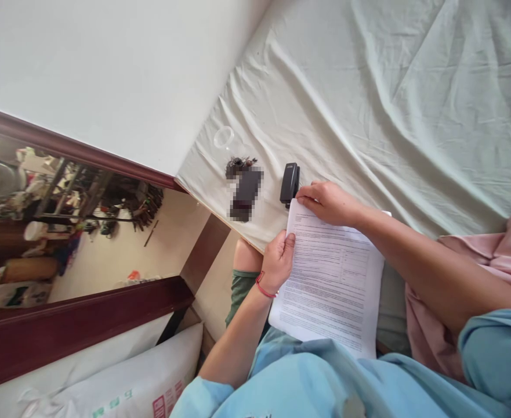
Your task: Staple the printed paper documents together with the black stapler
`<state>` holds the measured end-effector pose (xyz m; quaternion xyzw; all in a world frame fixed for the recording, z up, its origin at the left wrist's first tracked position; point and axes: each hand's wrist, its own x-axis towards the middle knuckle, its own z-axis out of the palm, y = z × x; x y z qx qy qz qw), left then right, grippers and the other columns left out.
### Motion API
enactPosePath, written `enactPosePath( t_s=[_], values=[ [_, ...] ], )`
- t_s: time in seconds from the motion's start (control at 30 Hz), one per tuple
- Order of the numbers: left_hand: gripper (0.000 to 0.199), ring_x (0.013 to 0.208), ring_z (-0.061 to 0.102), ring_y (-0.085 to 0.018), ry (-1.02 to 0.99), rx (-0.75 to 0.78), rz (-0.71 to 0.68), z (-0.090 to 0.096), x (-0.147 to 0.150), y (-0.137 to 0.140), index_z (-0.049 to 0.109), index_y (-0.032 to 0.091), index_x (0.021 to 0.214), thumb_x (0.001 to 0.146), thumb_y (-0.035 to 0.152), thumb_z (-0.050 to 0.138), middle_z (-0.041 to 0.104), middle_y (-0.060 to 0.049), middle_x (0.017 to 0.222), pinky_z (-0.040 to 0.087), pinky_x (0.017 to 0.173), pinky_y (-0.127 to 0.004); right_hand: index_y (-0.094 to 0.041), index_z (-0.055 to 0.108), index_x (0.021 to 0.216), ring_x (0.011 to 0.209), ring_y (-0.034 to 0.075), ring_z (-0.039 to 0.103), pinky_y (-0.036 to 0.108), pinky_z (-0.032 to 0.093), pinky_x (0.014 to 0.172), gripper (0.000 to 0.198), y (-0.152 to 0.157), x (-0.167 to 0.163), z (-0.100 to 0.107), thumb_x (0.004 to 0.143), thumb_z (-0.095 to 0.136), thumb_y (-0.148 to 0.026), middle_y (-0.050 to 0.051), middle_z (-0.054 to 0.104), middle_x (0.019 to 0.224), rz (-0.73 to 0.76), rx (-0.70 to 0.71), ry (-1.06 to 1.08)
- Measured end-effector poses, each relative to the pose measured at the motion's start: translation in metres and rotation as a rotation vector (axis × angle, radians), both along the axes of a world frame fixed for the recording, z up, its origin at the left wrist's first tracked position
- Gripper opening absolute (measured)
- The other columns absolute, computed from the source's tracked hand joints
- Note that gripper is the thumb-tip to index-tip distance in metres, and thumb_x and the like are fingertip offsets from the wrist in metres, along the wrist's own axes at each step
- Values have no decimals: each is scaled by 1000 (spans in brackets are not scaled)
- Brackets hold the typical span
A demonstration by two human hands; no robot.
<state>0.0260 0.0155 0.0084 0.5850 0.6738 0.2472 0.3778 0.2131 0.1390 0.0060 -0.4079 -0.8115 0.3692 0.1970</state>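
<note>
Printed paper sheets point(329, 284) lie over my lap, seemingly a thin stack with aligned edges. My left hand point(280, 258) grips their left edge, thumb on top and fingers underneath. At the top left corner, my right hand point(325, 202) pinches the paper between thumb and fingers. Just beyond that corner a black stapler point(289, 183) rests on the bed sheet, close to my right fingertips. Whether the fingers touch it I cannot tell.
Left of the stapler lie a blurred dark object point(247, 188), a dark tangled clump point(236, 166) and a clear plastic ring-shaped item point(224, 137). Pale green cloth point(390, 104) covers the bed. A mirror-like panel with a dark red frame point(85, 310) and a white sack point(151, 371) stand at left.
</note>
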Motion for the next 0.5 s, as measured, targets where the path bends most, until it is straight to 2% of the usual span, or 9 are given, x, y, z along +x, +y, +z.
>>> enactPosePath(
  t_s=[0.27,0.37,0.43,0.5],
  values=[
    [48,66,39,-15,-35,11,53,-1,3,-2,39,23,75,104,61,45,40,4,68,35,64,-29,-19,70,94,75,18,55,30,37,72,30,2,0,-3,103,42,-26,7,69,87,23,-26,-21],
    [47,68,42,-15,-33,1,75,-5,0,-3,42,23,74,103,59,48,43,3,69,37,67,-29,-20,71,94,81,21,59,33,39,77,30,0,-2,-6,103,43,-27,7,71,86,-8,-16,-68],
    [46,71,46,-16,-65,-13,101,-9,-3,-2,47,22,75,102,60,51,48,2,71,41,70,-29,-20,73,104,95,25,63,36,38,86,28,-1,-4,-9,103,45,-25,7,74,89,-40,-3,-99],
    [46,75,51,-17,-119,-31,142,-14,-8,-2,52,22,76,100,61,53,55,0,73,44,73,-30,-21,71,123,109,28,63,40,36,93,31,-1,-5,-13,102,48,-23,7,77,94,-52,14,-115]
  ],
)
